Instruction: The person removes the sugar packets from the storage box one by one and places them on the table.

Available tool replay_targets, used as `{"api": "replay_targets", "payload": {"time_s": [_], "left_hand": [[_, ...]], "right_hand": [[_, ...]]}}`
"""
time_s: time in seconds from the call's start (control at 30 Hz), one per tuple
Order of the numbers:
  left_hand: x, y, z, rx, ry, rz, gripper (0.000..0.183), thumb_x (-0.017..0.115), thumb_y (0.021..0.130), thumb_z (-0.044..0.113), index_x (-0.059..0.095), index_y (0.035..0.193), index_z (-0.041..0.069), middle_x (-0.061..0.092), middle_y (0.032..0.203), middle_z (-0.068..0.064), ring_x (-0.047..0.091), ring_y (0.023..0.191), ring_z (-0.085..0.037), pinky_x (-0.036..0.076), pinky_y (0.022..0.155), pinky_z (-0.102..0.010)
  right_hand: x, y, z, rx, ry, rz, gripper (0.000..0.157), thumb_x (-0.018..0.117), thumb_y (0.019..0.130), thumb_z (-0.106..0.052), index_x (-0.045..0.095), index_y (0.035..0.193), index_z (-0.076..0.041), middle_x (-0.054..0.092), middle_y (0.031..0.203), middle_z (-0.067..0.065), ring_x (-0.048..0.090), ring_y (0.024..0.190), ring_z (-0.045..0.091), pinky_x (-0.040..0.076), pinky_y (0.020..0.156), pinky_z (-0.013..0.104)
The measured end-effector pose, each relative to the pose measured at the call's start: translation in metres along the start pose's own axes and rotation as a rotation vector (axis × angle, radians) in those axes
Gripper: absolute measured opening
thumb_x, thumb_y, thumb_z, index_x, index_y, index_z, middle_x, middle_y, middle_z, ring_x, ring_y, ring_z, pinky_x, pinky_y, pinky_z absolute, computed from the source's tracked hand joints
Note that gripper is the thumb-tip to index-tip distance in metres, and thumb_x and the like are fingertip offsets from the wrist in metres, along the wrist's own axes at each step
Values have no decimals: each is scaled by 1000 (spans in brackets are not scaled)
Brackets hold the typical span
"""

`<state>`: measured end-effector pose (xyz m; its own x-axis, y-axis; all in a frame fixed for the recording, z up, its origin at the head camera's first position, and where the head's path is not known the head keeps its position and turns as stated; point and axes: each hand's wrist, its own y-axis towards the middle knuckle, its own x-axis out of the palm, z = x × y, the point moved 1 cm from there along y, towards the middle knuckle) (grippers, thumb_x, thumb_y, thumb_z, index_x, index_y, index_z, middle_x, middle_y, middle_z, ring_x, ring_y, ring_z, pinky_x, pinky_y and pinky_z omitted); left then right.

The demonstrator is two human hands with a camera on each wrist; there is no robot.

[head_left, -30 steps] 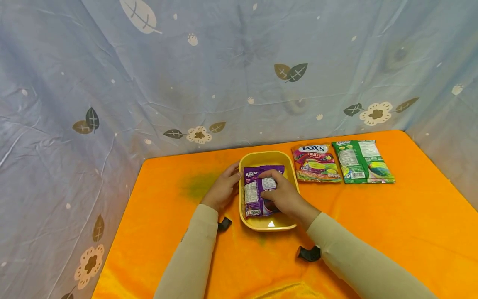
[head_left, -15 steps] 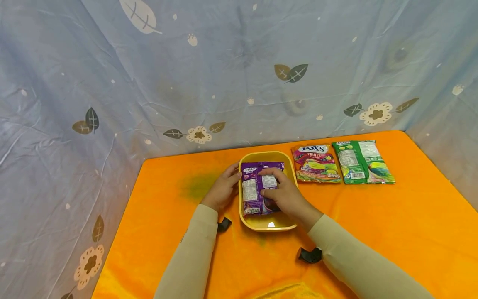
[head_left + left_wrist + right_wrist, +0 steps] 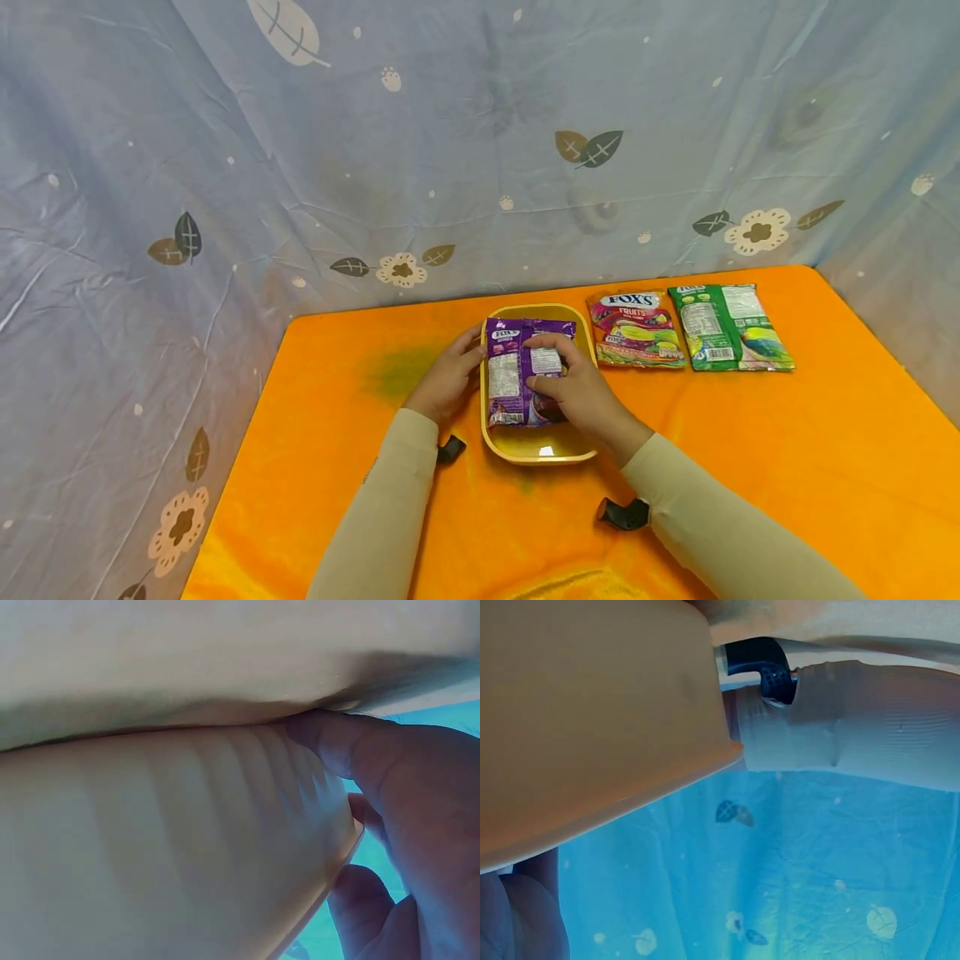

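Observation:
A purple Fox's candy bag (image 3: 504,379) lies over the inside of a yellow plastic basin (image 3: 517,457), toward its left side. My right hand (image 3: 588,400) reaches over the right rim and pinches the bag between thumb and fingers. At the left wall, my left hand (image 3: 446,383) holds the basin, thumb by the rim. In the left wrist view, fingers of the left hand (image 3: 420,802) touch the ridged outer basin wall (image 3: 187,825). The right wrist view shows the outer basin wall (image 3: 592,712) and only part of the right hand (image 3: 525,915).
An orange Fox's Fruits candy bag (image 3: 636,329) and a green candy bag (image 3: 731,327) lie flat to the basin's right. Orange cloth covers the table (image 3: 337,500). Patterned curtains (image 3: 465,150) hang behind and at both sides. Black wrist devices (image 3: 624,514) stick out from the sleeves.
The purple candy bag has shifted toward the basin's far end, drawn by my right hand. My left hand and the basin have stayed in place.

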<state>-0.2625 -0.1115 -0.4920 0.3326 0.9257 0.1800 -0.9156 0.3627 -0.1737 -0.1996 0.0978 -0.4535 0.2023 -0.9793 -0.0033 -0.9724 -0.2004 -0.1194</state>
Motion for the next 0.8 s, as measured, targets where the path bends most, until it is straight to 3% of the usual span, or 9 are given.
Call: {"api": "replay_targets", "payload": {"time_s": [0.17, 0.47, 0.67, 0.8], "left_hand": [[-1, 1, 1, -3, -1, 18, 47, 51, 99, 33, 40, 145, 32, 46, 138, -2, 57, 113, -26, 47, 93, -38], [1, 0, 3, -9, 1, 14, 51, 58, 94, 41, 44, 142, 32, 51, 135, -3, 57, 113, -26, 47, 93, -38], [1, 0, 1, -28, 0, 35, 47, 53, 99, 31, 41, 144, 31, 48, 137, -1, 58, 113, -24, 47, 93, -36], [3, 0, 1, -21, 4, 32, 45, 48, 101, 25, 40, 145, 28, 49, 137, -1, 58, 113, -23, 47, 92, -34]], "right_hand": [[0, -1, -9, -49, -30, 7, 43, 66, 90, -10, 55, 126, -32, 41, 135, 2, 54, 109, 30, 54, 78, 39], [0, -7, -18, -35, 13, -54, 44, 65, 91, -10, 54, 129, -30, 37, 137, 4, 55, 109, 33, 54, 78, 41], [-8, -14, -21, -19, -21, -43, 44, 67, 91, -14, 54, 129, -33, 34, 140, 2, 54, 109, 32, 54, 78, 41], [-15, -21, -28, -8, -17, -32, 47, 65, 92, -10, 51, 132, -29, 37, 138, 6, 54, 110, 34, 54, 79, 41]]}}
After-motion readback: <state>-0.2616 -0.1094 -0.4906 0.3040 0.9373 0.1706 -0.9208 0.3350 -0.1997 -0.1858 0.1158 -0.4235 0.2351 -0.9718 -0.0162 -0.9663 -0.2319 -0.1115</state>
